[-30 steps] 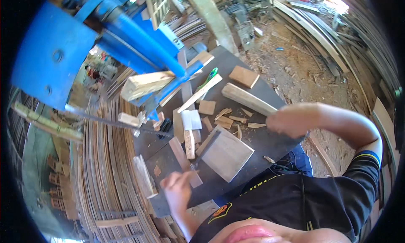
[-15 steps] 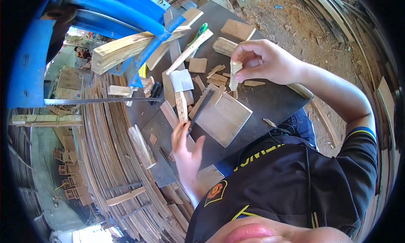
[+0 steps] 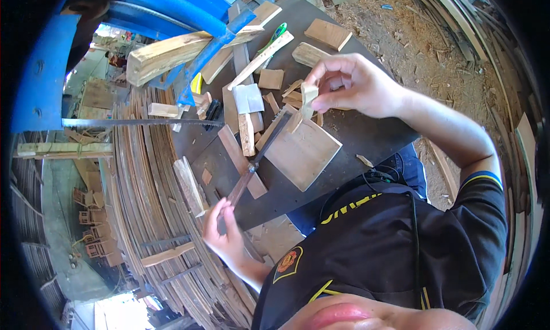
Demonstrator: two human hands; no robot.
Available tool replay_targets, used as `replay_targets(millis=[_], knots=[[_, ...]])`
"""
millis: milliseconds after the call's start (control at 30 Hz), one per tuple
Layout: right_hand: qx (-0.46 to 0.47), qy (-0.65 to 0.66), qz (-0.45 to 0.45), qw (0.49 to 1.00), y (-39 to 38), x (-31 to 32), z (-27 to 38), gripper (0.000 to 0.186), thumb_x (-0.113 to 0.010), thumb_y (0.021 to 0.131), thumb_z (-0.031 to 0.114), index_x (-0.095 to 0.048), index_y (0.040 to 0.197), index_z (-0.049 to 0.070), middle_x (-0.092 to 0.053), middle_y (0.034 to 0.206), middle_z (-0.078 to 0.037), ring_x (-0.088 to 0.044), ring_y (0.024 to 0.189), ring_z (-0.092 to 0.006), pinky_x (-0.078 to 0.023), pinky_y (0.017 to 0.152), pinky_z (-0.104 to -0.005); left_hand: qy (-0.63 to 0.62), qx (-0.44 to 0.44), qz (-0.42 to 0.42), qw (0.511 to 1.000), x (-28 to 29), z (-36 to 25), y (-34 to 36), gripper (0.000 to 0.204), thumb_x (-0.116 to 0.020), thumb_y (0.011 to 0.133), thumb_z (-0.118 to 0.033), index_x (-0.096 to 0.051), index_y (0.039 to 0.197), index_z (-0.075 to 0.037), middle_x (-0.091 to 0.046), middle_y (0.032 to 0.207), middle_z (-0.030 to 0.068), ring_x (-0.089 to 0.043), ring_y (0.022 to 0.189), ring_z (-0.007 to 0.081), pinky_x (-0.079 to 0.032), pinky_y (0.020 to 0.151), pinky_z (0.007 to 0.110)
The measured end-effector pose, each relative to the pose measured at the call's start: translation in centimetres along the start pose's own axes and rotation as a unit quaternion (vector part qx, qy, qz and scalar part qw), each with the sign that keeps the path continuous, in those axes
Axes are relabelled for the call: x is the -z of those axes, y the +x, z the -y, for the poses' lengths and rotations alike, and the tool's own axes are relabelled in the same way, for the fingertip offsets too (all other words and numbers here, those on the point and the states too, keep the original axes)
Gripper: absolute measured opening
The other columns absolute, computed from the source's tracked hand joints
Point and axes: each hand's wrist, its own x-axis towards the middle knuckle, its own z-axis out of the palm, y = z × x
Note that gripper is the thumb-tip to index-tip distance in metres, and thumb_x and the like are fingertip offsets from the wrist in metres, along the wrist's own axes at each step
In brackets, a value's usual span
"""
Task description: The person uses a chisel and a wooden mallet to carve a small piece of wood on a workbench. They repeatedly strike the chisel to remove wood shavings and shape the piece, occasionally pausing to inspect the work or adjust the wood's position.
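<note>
My left hand (image 3: 224, 231) pinches the end of a file's brown wooden handle (image 3: 241, 185) between thumb and fingers. The file's dark blade (image 3: 271, 139) slants up across the edge of a square wooden board (image 3: 306, 157) on the dark table (image 3: 275, 201). My right hand (image 3: 356, 88) is raised over the table, gripping a small pale wooden piece (image 3: 309, 98) with a notched outline. The file's tip lies close by this piece; contact is hard to tell. Left of the board lies a tool with a wooden handle (image 3: 246, 134) and a flat grey head (image 3: 248, 99).
A blue machine frame (image 3: 166, 12) with a thin saw blade (image 3: 143, 123) stands at the left, a thick wood block (image 3: 166, 59) beside it. Offcuts and a green-handled tool (image 3: 278, 32) litter the table. Long stacked boards (image 3: 143, 192) lie beyond its left side.
My left hand has moved down and left, and more of the file's handle shows. My right hand has brought the small wooden piece slightly left, nearer the file's tip.
</note>
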Motion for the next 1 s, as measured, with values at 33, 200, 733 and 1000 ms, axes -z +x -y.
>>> replay_targets(millis=[33, 200, 733, 1000], knots=[[-0.003, -0.017, -0.002, 1.000, -0.1, -0.8, 0.0, 0.027, -0.077, 0.088, 0.000, -0.063, 0.112, 0.001, -0.068, 0.102, -0.004, -0.069, 0.092, -0.0119, -0.057, 0.086, -0.0268, -0.019, -0.005, -0.005, 1.000, -1.4, -0.6, 0.4, 0.020, -0.070, 0.093, -0.009, -0.072, 0.110, 0.001, -0.072, 0.098, 0.0141, -0.070, 0.085, 0.0222, -0.056, 0.076, 0.033], [-0.020, -0.052, -0.025, 0.998, -1.4, -4.9, -1.2, 0.035, -0.083, 0.082, 0.007, -0.066, 0.113, 0.003, -0.069, 0.082, -0.004, -0.068, 0.078, -0.0086, -0.054, 0.071, -0.0234, -0.128, -0.093, 0.111, 0.981, -10.0, -6.5, 2.5, 0.039, -0.080, 0.085, -0.010, -0.067, 0.120, -0.001, -0.072, 0.102, 0.0123, -0.071, 0.087, 0.0245, -0.055, 0.079, 0.035], [-0.076, -0.114, 0.027, 0.990, -3.0, -5.8, -5.0, 0.025, -0.080, 0.084, 0.004, -0.070, 0.106, 0.002, -0.075, 0.093, -0.007, -0.072, 0.086, -0.0131, -0.058, 0.074, -0.0278, -0.409, 0.153, 0.239, 0.867, -14.9, -2.8, 1.4, 0.037, -0.068, 0.100, -0.021, -0.062, 0.125, 0.006, -0.069, 0.108, 0.0097, -0.067, 0.092, 0.0130, -0.053, 0.082, 0.027], [-0.005, -0.170, 0.049, 0.984, -1.7, -6.2, -5.1, 0.018, -0.079, 0.080, 0.004, -0.069, 0.095, 0.001, -0.074, 0.087, -0.012, -0.075, 0.081, -0.0225, -0.060, 0.072, -0.0333, -0.459, 0.125, 0.218, 0.852, -14.6, -3.4, 2.0, 0.030, -0.062, 0.103, -0.019, -0.063, 0.121, 0.006, -0.068, 0.107, 0.0087, -0.065, 0.090, 0.0131, -0.052, 0.079, 0.028]])
